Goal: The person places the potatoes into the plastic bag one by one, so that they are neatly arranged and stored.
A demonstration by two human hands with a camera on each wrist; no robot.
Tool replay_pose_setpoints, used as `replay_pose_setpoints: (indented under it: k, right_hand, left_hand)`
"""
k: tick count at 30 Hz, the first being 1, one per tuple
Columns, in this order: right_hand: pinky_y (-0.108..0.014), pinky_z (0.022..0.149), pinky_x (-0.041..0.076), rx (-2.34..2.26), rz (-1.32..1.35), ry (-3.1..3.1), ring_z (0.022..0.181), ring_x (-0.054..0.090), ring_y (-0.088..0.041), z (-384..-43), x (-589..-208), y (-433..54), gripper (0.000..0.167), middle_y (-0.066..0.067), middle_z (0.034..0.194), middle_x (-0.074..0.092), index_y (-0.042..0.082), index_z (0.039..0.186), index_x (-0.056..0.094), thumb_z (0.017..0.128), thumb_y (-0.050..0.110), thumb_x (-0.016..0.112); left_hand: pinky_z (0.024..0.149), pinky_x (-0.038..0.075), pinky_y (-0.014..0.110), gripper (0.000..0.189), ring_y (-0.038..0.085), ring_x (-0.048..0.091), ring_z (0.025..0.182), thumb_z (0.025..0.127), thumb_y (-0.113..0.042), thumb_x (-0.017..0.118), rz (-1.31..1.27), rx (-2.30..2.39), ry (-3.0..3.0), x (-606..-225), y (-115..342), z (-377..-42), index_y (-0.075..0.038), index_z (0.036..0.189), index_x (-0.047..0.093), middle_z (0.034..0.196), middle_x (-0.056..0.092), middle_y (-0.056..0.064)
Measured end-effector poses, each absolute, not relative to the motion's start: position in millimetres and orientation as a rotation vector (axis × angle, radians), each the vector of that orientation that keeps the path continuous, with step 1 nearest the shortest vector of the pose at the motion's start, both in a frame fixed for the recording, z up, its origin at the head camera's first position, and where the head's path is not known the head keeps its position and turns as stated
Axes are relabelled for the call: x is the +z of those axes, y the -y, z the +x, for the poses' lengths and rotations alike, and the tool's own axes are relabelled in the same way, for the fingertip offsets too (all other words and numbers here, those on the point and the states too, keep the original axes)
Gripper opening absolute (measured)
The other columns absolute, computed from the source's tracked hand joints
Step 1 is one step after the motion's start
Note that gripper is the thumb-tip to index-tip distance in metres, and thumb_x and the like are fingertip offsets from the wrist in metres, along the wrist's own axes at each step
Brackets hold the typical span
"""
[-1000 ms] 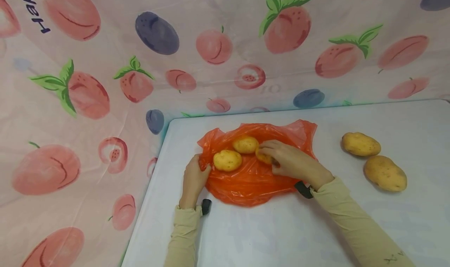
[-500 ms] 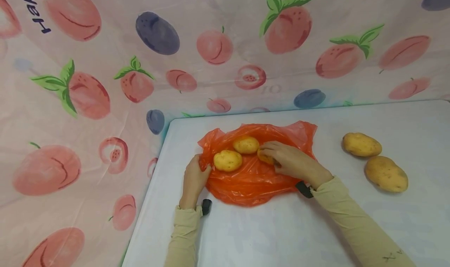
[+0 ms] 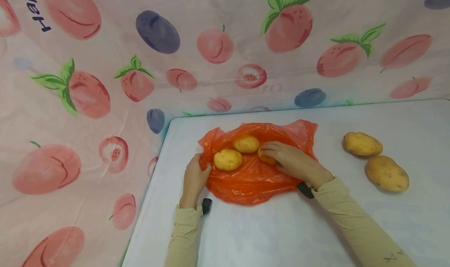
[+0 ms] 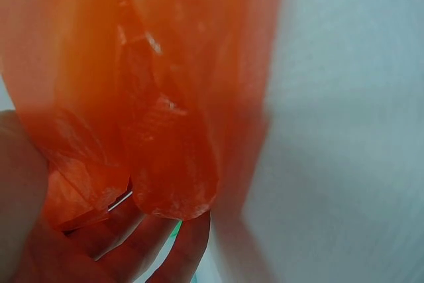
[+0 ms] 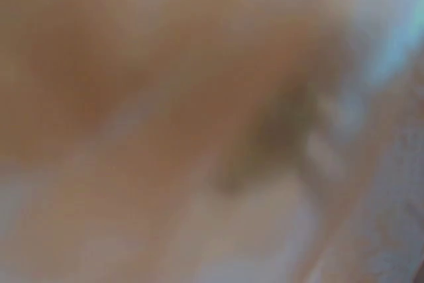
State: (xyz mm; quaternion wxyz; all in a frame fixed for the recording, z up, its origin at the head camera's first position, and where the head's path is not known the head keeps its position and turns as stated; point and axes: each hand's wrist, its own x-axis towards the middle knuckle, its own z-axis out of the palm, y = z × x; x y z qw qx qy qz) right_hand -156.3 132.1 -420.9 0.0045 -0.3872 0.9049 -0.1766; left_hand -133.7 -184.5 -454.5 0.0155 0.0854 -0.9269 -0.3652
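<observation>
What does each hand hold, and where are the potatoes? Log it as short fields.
Left hand: grips the edge of the orange plastic
Right hand: holds a partly hidden potato over the plastic
Uncovered on the plastic: two potatoes
Off the plastic: two larger-looking potatoes, on the white table
Right wrist view: too blurred to read

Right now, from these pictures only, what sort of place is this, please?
Probably an indoor tabletop workspace, though I cannot tell which room. A white table stands against a fruit-print sheet, with potatoes and an orange plastic bag on it.
</observation>
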Motion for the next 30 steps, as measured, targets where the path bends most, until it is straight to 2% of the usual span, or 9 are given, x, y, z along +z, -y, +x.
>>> replay_pose_setpoints:
  k: [8,17,24,30]
  right_hand:
    - [-0.045,0.106,0.047,-0.527,-1.169,-2.849,0.132,0.049,-0.025,-152,-412,-136,0.055,-0.006,0.139,0.057,0.010,0.131,0.063,0.079,0.007,0.082]
    - [-0.046,0.102,0.050,-0.465,-1.164,-2.910,0.126,0.053,-0.027,-146,-397,-145,0.052,-0.008,0.133,0.061,0.008,0.128,0.065,0.079,0.009,0.083]
    - [-0.048,0.103,0.049,-0.388,-1.180,-2.922,0.128,0.051,-0.031,-141,-388,-153,0.056,-0.012,0.135,0.058,0.005,0.127,0.065,0.075,0.010,0.086]
    - [-0.049,0.102,0.049,-0.397,-1.106,-2.931,0.130,0.049,-0.032,-135,-382,-160,0.055,-0.013,0.138,0.056,0.005,0.126,0.065,0.076,0.013,0.086]
  left_hand:
    - [0.099,0.053,0.044,0.043,0.029,0.060,0.105,0.094,-0.017,0.066,0.257,-1.130,2.883,-453,185,-134,-0.003,0.133,0.054,0.125,0.063,0.013]
    - [0.100,0.052,0.046,0.045,0.030,0.060,0.108,0.094,-0.017,0.065,0.261,-1.134,2.891,-453,185,-134,-0.002,0.135,0.053,0.127,0.063,0.014]
    - [0.099,0.052,0.045,0.046,0.029,0.059,0.108,0.094,-0.017,0.065,0.254,-1.146,2.898,-453,185,-134,-0.002,0.135,0.052,0.128,0.062,0.014]
    - [0.099,0.053,0.044,0.045,0.029,0.060,0.108,0.094,-0.017,0.065,0.250,-1.153,2.902,-452,184,-133,-0.002,0.135,0.052,0.127,0.062,0.015]
